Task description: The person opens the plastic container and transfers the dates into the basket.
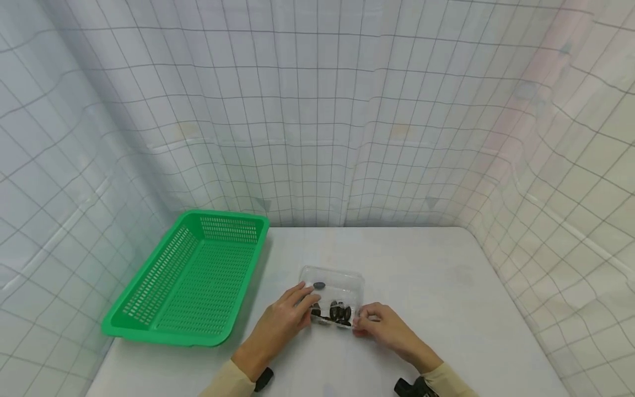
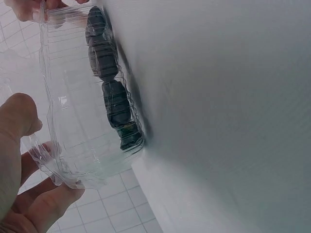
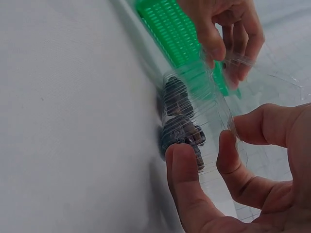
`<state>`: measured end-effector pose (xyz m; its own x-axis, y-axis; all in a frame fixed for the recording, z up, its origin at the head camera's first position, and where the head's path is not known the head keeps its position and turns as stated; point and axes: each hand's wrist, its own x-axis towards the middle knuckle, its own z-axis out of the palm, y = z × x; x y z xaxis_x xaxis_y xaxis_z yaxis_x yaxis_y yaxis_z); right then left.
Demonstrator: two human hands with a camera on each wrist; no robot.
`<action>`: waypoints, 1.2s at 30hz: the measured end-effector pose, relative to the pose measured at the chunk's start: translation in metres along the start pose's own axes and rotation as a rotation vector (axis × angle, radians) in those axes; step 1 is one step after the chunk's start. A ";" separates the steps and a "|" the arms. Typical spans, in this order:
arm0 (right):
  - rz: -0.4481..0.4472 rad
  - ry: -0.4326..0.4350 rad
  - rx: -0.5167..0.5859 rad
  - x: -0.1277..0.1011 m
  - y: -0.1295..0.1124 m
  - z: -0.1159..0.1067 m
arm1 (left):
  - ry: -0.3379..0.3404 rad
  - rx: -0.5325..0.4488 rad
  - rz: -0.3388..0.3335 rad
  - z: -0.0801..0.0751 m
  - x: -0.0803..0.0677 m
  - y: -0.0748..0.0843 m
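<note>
A clear plastic box (image 1: pixel 342 284) with ribbed walls stands on the table in front of me. Several dark, oval pieces (image 1: pixel 339 311) lie along its near side, and a single dark oval piece (image 1: pixel 319 285) shows farther back, near my left fingertips. My left hand (image 1: pixel 285 317) grips the box's left end, thumb at the rim and fingers around the corner. At the right front corner, my right hand (image 1: pixel 379 328) pinches the rim between thumb and index finger, with another fingertip against the ribbed wall. Whether the lid is fastened I cannot tell.
A green plastic basket (image 1: pixel 198 292) with slotted walls stands on the left of the white table (image 1: pixel 421 275). White sheeting with a grid pattern (image 1: pixel 317 121) hangs behind the table and along both sides.
</note>
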<state>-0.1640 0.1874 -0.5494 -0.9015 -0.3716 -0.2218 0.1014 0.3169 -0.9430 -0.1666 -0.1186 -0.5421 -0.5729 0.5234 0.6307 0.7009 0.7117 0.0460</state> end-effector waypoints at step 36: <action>-0.180 0.092 -0.251 -0.010 0.005 -0.007 | -0.094 -0.339 -0.532 -0.013 0.010 -0.001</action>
<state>-0.1569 0.1988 -0.5501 -0.9308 -0.3648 -0.0225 -0.1602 0.4626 -0.8720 -0.1671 -0.1199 -0.5264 -0.9035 0.1890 0.3846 0.3973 0.7057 0.5867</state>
